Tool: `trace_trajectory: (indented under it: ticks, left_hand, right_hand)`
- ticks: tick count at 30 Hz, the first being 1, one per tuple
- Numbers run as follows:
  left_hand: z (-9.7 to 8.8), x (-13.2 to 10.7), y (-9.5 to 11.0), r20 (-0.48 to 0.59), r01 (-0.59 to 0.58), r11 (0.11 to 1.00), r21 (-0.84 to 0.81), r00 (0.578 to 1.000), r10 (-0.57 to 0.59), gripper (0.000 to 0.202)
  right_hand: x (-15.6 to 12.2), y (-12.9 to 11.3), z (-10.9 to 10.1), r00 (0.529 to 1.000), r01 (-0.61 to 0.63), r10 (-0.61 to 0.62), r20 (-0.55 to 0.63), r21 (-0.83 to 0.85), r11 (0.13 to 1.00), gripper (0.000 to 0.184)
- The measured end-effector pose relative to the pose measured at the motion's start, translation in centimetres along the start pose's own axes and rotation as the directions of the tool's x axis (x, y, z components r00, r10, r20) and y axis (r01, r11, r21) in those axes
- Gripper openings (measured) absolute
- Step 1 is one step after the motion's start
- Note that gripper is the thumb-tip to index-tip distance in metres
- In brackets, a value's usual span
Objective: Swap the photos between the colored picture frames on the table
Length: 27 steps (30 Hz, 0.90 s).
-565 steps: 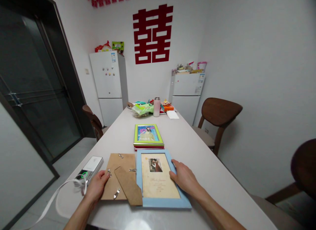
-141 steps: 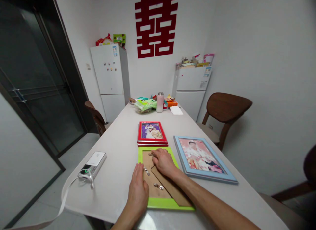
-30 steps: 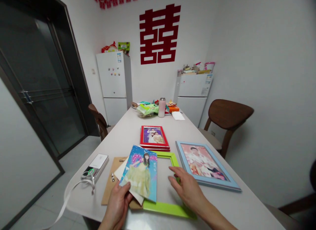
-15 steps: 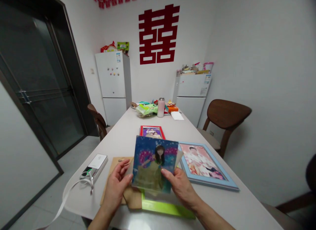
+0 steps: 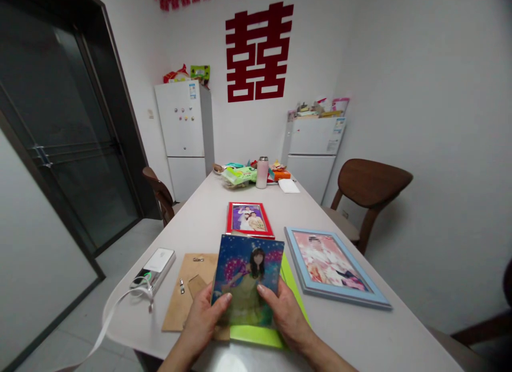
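Both hands hold up a colourful photo of a figure in a green dress, face toward me. My left hand grips its lower left edge, thumb on the front. My right hand grips its lower right edge the same way. Under the photo lies an empty lime-green frame on the white table. Left of it rests the brown backing board with metal clips.
A red framed photo lies beyond, a light-blue framed photo to the right. A white power bank with a white strap sits at the left edge. A bottle and snacks crowd the far end. Wooden chairs flank the table.
The photo, held in my left hand alone a second ago, is now gripped by both hands and has come down closer over the green frame.
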<state>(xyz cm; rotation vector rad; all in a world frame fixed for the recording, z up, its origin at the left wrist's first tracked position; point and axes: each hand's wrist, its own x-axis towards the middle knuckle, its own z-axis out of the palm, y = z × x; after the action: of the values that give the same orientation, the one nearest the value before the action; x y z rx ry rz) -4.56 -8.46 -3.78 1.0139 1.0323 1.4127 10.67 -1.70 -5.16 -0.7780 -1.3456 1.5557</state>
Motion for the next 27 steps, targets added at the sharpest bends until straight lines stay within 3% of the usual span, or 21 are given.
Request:
trace_trajectory:
  ticks: [2,4,10,17,21,23,27]
  left_hand:
    - [-0.2,0.0,0.3,0.059,0.054,0.998,-0.014,0.997,-0.053,0.037]
    - [-0.5,0.3,0.6,0.051,0.061,0.998,0.022,0.997,-0.062,0.036]
    - [-1.3,1.4,0.8,-0.202,-0.115,0.978,0.173,0.968,0.149,0.032]
    - [-1.0,0.5,-1.1,-0.288,-0.048,0.991,0.127,0.954,0.083,0.034]
    - [-0.8,0.1,-1.4,-0.319,0.017,0.999,0.033,0.948,-0.005,0.037]
    - [-0.5,0.1,-1.0,-0.279,0.032,0.999,-0.021,0.960,-0.036,0.035]
    - [0.1,0.2,0.0,-0.023,0.083,0.989,-0.123,0.996,-0.086,0.028]
  right_hand:
    - [0.2,-0.3,-0.1,0.999,-0.026,0.024,0.028,0.070,0.997,0.039]
    - [0.5,-0.8,-0.2,0.997,-0.054,0.047,0.068,0.108,0.993,0.036]
    - [1.0,-1.9,-0.6,0.993,0.001,-0.010,0.114,0.077,0.997,0.034]
    - [0.3,0.0,-0.4,1.000,0.024,-0.023,-0.009,0.089,0.996,0.038]
    - [0.3,-0.2,-0.4,1.000,0.025,-0.024,-0.014,0.118,0.993,0.034]
    - [0.2,-0.8,-0.2,0.999,0.042,-0.044,0.010,0.136,0.990,0.033]
    - [0.1,-1.5,0.2,0.999,0.006,-0.016,0.045,0.204,0.979,0.032]
